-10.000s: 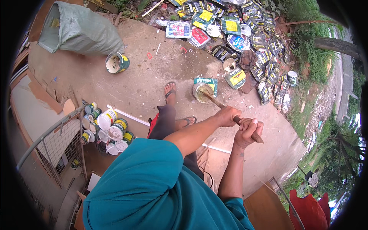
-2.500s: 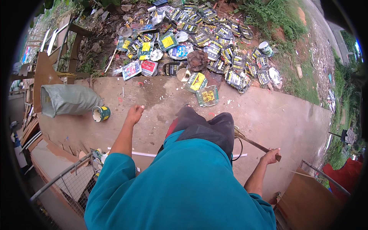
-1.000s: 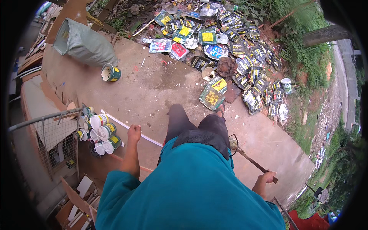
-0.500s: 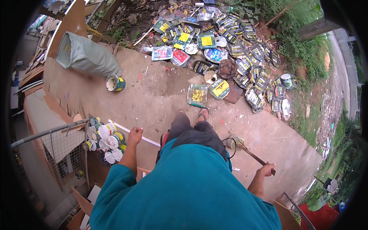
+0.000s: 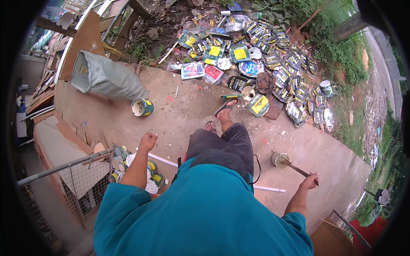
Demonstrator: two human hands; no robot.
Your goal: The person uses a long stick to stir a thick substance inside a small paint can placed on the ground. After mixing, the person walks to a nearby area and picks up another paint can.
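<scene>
My right hand (image 5: 310, 181) is wrapped round the dark wooden handle of a mallet-like tool (image 5: 299, 170). Its pale, round head hangs near the concrete, out to the right of my legs. My left hand (image 5: 148, 141) is held out at the left with curled fingers and nothing visible in them. Between that hand and the sack sits a green-and-yellow paint can (image 5: 142, 106), open and smeared white inside. Ahead, my right sandalled foot (image 5: 226, 109) touches a green-and-yellow flattened can (image 5: 231, 97), mostly hidden. Another flattened can (image 5: 258, 105) lies just right of it.
A wide heap of flattened cans (image 5: 282, 77) and plastic covers the far edge of the concrete (image 5: 183, 115). A large pale green sack (image 5: 109, 79) lies at the left. Several cans (image 5: 154, 182) stand beside a wire mesh fence (image 5: 79, 183). Grass borders the right side.
My right foot has moved forward onto the flattened can, which has shifted toward the heap and tilted. The tool has swung slightly right with my right hand. The view has turned a little.
</scene>
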